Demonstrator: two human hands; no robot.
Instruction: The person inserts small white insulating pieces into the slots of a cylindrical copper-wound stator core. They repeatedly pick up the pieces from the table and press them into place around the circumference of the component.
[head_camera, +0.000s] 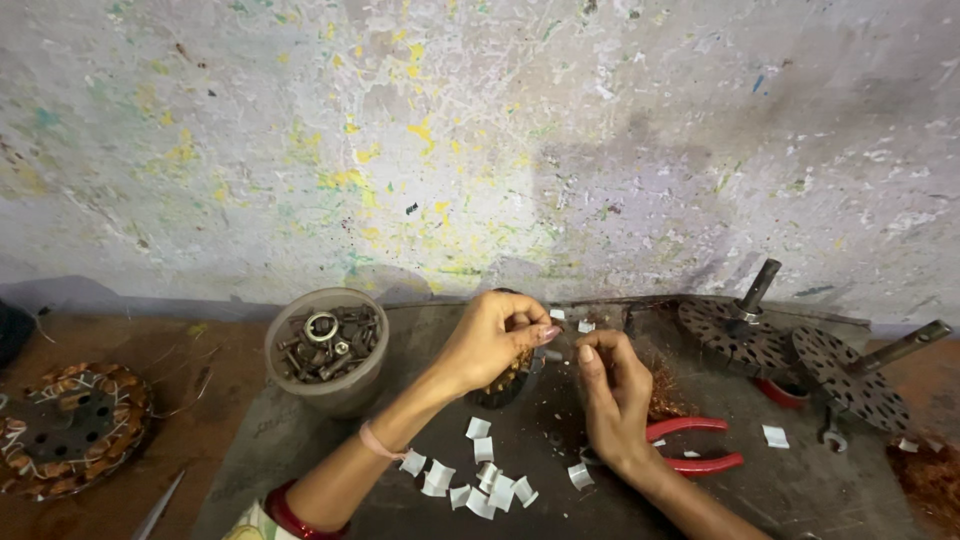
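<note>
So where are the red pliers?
In the head view, the red-handled pliers lie on the grey work surface, right of centre, partly hidden behind the right hand, near the copper wire scraps.

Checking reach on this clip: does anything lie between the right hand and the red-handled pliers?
Nothing visible does. The right hand hovers directly over the red-handled pliers, whose handles stick out to its right on the dark mat.

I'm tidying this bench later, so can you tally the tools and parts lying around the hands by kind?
Perforated metal discs with shafts: 2
Copper-wound stator: 1
Tub of nuts and bolts: 1
Red-handled pliers: 1
Small spanner: 1
Total: 6
The small white paper slips are too many and overlapping to count surely.
</note>
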